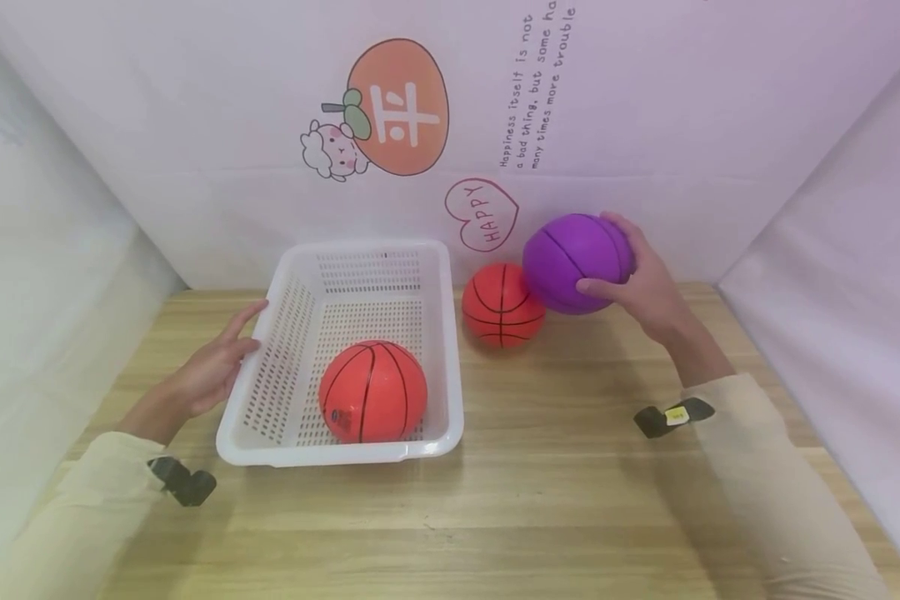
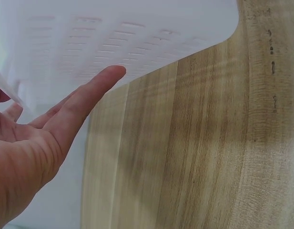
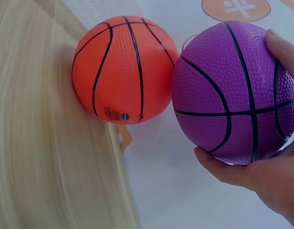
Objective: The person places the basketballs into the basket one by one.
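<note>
My right hand (image 1: 645, 287) grips a purple ball (image 1: 573, 258) with black basketball lines, its thumb and fingers spread around the side. The purple ball is touching or very close to an orange-red ball (image 1: 502, 307) on the table. A second orange-red ball (image 1: 372, 392) lies in the near part of a white plastic basket (image 1: 456, 350). My left hand (image 1: 213, 367) touches the basket's left rim with fingers extended. Against the perforated outer wall (image 2: 113, 43), the left wrist view shows a straight digit; the other fingers are partly hidden at the rim.
The wooden table (image 1: 540, 500) ends at a white printed backdrop (image 1: 255, 100) behind the basket and balls. White cloth walls (image 1: 855, 242) stand on both sides.
</note>
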Demonstrator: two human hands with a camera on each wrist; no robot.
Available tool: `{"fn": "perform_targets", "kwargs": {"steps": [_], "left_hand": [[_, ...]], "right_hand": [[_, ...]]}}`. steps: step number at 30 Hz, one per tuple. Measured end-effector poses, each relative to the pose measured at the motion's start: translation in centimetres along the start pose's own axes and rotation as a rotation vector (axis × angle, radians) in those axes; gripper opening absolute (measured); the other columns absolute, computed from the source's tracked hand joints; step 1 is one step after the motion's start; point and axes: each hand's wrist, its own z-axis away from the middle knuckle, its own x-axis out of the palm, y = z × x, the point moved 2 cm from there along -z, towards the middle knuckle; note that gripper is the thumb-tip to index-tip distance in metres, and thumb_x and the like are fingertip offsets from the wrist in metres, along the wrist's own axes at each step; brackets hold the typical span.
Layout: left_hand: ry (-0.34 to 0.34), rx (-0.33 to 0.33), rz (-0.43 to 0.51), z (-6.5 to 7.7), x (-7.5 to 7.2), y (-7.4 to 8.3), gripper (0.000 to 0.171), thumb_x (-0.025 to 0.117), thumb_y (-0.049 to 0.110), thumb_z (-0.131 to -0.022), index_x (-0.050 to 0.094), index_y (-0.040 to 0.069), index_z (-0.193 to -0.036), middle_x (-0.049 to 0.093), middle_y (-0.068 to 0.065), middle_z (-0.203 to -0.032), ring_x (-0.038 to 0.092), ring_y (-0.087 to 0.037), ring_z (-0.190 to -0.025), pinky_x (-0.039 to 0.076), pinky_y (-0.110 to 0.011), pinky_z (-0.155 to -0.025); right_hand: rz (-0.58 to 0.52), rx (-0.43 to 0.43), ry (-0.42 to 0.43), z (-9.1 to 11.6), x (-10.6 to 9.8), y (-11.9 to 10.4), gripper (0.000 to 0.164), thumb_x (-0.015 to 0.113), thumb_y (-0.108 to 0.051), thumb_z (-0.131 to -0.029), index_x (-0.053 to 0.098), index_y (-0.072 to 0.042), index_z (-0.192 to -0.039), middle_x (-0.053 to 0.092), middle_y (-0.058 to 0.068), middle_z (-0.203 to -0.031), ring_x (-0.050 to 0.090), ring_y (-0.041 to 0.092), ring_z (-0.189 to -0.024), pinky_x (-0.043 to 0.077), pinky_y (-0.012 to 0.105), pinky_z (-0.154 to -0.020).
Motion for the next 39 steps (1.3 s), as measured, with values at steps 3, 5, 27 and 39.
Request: {"fn": "perform_targets", "kwargs": {"steps": [3, 5, 27, 39], "left_hand": [[-0.004, 0.006, -0.004, 0.1, -0.1, 0.1, 0.064, 0.027, 0.016, -0.110, -0.012, 0.027, -0.160, 0.013, -0.041, -0.152, 0.063, -0.017, -0.110, 0.055, -0.045, -0.088], [-0.004, 0.005, -0.002, 0.1, -0.2, 0.1, 0.064, 0.026, 0.017, -0.110, -0.012, 0.027, -0.160, 0.014, -0.040, -0.152, 0.063, -0.016, -0.109, 0.055, -0.045, -0.088], [0.017, -0.033, 0.002, -0.6, 0.1, 0.2, 0.064, 0.024, 0.013, -0.108, -0.010, 0.028, -0.160, 0.019, -0.035, -0.154, 0.060, -0.023, -0.115, 0.053, -0.048, -0.091], [0.014, -0.028, 0.010, -0.2, -0.1, 0.2, 0.064, 0.024, 0.013, -0.109, -0.010, 0.028, -0.160, 0.018, -0.037, -0.154, 0.060, -0.024, -0.114, 0.054, -0.049, -0.089]], "right_hand": [[0.019, -0.011, -0.009, 0.0, 0.5, -0.4, 0.096, 0.083, -0.015, -0.082, 0.027, -0.033, -0.157, 0.030, 0.013, -0.156, 0.042, 0.042, -0.131, 0.041, 0.058, -0.104], [0.029, -0.017, -0.004, -0.1, 0.7, -0.6, 0.096, 0.084, -0.016, -0.081, 0.027, -0.034, -0.157, 0.030, 0.013, -0.156, 0.042, 0.043, -0.131, 0.041, 0.058, -0.104], [0.041, -0.105, -0.066, -0.8, 4.8, -3.8, 0.102, 0.088, -0.019, -0.076, 0.027, -0.034, -0.156, 0.034, 0.007, -0.154, 0.045, 0.038, -0.129, 0.045, 0.059, -0.099], [0.046, -0.151, -0.104, -1.3, 7.3, -4.6, 0.101, 0.089, -0.021, -0.074, 0.030, -0.032, -0.156, 0.035, 0.003, -0.153, 0.047, 0.034, -0.128, 0.045, 0.056, -0.100]]}}
